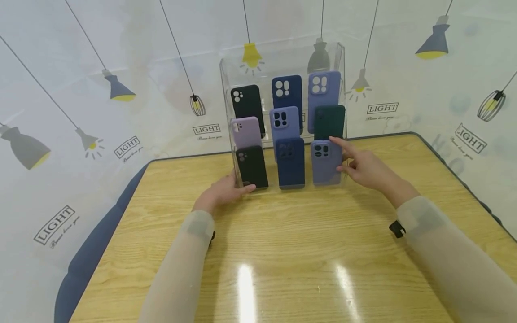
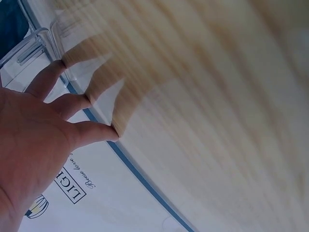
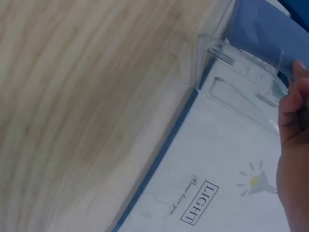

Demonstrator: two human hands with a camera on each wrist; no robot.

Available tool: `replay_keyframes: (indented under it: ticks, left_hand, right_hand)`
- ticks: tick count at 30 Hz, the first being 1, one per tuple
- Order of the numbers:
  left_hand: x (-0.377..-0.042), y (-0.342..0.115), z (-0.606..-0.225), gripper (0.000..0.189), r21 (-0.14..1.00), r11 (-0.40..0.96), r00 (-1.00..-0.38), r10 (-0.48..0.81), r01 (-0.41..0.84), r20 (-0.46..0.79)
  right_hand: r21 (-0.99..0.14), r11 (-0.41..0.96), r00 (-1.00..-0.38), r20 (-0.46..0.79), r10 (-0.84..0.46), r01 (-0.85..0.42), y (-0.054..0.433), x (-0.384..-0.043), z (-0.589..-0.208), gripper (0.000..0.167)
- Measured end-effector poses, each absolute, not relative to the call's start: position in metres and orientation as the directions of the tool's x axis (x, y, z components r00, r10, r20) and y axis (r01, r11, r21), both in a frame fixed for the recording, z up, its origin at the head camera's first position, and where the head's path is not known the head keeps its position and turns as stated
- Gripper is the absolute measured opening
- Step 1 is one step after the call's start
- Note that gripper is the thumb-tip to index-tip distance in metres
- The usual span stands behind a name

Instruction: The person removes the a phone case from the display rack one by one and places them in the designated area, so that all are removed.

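A clear stepped display stand holds several phone cases in tiers. My left hand is at its lower left corner, thumb lying across the front beside the black phone case. In the left wrist view that hand's fingers are spread, tips down at the table next to the stand's foot. My right hand is at the stand's right side. Its index fingertip touches the top edge of the lavender phone case in the bottom row, and the thumb tip is at that case's right edge.
Above are a dark green case, a navy case and a pink-lilac case. The wooden table runs back to a wall covering printed with lamps, close behind the stand.
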State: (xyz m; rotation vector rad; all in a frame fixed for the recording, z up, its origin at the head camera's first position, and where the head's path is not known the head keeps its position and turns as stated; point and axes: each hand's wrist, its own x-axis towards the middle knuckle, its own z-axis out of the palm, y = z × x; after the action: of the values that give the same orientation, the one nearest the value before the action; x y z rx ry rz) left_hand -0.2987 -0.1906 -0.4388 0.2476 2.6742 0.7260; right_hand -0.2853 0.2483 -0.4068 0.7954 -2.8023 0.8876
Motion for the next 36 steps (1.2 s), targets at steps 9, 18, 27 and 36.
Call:
replay_keyframes:
  ticks: [9,18,27,36]
  left_hand:
    - [-0.298,-0.189,-0.444,0.128,0.512,0.856,-0.923,0.254,0.075,-0.289]
    - [-0.297,-0.188,-0.439,0.125,0.532,0.843,-0.917,0.267,0.074,-0.296]
    - [-0.298,-0.19,-0.441,0.125,0.551,0.829,-0.922,0.285,0.099,-0.263]
    - [-0.303,-0.191,-0.443,0.11,0.494,0.861,-0.933,0.268,0.119,-0.241]
  right_hand:
    - [-0.6,0.447,-0.748,0.536,-0.392,-0.664,0.241,-0.282,-0.383,0.092]
    - [-0.832,0.277,-0.835,0.338,-0.435,-0.481,0.217,-0.275,-0.366,0.101]
    - [-0.958,0.228,-0.8,0.003,-0.599,-0.175,0.15,-0.246,-0.397,0.102]
    - [-0.988,0.133,-0.727,-0.146,-0.671,0.076,0.098,-0.222,-0.423,0.101]
